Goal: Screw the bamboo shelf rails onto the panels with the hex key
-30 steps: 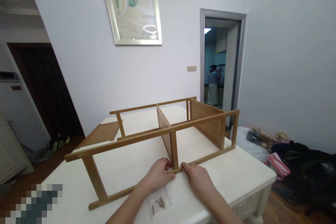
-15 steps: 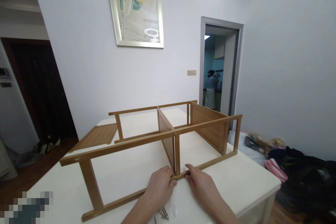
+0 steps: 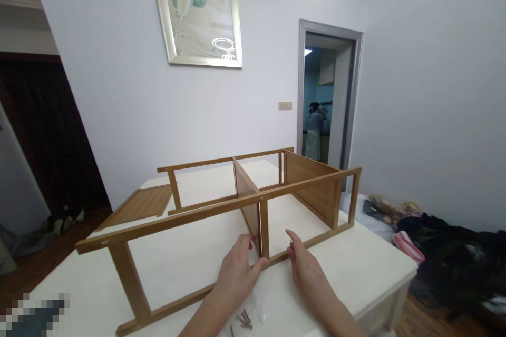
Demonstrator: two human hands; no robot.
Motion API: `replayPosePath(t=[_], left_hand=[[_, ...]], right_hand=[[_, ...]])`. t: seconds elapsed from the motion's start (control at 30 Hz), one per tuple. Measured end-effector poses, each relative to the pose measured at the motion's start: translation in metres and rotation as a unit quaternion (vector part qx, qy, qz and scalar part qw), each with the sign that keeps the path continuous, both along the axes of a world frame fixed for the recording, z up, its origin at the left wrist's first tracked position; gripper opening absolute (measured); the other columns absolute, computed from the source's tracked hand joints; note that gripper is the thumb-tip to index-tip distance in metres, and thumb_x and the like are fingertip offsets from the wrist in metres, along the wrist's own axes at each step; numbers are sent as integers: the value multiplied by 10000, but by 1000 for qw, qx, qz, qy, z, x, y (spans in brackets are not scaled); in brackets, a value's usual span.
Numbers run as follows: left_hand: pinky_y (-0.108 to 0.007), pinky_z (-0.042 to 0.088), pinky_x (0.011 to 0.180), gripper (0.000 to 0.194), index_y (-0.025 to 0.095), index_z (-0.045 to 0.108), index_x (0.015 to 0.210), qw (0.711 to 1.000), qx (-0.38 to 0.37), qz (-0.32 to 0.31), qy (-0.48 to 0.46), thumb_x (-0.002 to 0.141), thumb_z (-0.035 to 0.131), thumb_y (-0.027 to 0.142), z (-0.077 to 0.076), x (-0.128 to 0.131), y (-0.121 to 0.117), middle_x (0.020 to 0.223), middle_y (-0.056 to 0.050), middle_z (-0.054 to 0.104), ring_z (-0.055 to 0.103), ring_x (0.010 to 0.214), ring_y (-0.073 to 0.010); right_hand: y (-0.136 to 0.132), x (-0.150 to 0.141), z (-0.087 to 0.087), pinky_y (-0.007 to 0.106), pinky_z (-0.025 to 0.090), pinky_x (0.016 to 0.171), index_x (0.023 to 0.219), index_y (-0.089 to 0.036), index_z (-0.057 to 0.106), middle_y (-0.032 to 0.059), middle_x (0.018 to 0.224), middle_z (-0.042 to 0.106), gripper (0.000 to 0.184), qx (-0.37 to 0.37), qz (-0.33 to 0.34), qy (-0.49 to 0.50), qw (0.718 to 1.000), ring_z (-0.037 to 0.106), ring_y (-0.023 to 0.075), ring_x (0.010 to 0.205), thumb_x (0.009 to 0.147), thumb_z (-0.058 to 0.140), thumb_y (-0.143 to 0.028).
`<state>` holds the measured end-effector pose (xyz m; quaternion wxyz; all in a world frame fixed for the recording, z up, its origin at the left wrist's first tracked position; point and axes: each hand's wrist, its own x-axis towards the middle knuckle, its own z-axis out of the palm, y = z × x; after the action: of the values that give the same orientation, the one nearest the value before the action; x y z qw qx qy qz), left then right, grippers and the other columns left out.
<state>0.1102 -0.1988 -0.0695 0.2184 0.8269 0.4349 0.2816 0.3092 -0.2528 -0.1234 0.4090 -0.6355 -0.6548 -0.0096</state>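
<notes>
A wooden shelf frame [image 3: 221,208] lies on its side on a white table [image 3: 367,268]. My left hand [image 3: 237,268] rests at the foot of the frame's middle upright post [image 3: 264,229], thumb touching the lower rail, fingers loosely apart. To the right of the post is my right hand [image 3: 304,266], fingers stretched out and lifted a little off the lower rail, holding nothing. A clear bag of dark screws [image 3: 245,319] lies on the table just under my left wrist.
A loose wooden panel [image 3: 136,205] lies at the table's far left. A framed picture [image 3: 197,10] hangs on the wall. Through the doorway [image 3: 324,100] another person stands in a far room. Clothes and bags [image 3: 435,242] lie on the floor at right.
Both hands have let go of the lower rail at the post's foot and opened. My right hand lifted and drew slightly right. The view shifted a little.
</notes>
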Motion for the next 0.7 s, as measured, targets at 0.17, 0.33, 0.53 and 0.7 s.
replayPosePath(t=[0.17,0.33,0.53,0.7], left_hand=[[-310,415,785,235,198,568,1027,997,-23,-13,75,837,534,333,-3,0,1,958,-46,657,608,889,-213],[-308,411,814,134,218,618,913,990,3,-54,127,825,533,274,-4,-1,-1,970,-36,658,613,938,-220],[-307,419,812,205,216,644,903,988,16,-66,139,875,442,229,-6,-3,-1,945,-43,644,620,919,-216],[-302,417,806,235,216,654,920,988,20,-62,138,895,422,237,-7,-3,-1,950,-45,639,615,922,-210]], right_hand=[[-3,-1,6,311,518,801,1332,-171,358,94,990,688,351,25,10,40,999,677,201,925,992,300,-236],[-9,-4,16,331,490,765,974,-201,542,63,871,650,199,-6,37,-40,999,615,207,833,955,351,-147],[-11,-10,17,351,485,777,1019,-176,496,86,909,579,311,13,36,-62,997,559,214,869,861,301,6],[-9,-18,22,344,459,827,1163,-144,510,105,988,573,345,-71,64,-121,988,560,218,922,866,378,-26]])
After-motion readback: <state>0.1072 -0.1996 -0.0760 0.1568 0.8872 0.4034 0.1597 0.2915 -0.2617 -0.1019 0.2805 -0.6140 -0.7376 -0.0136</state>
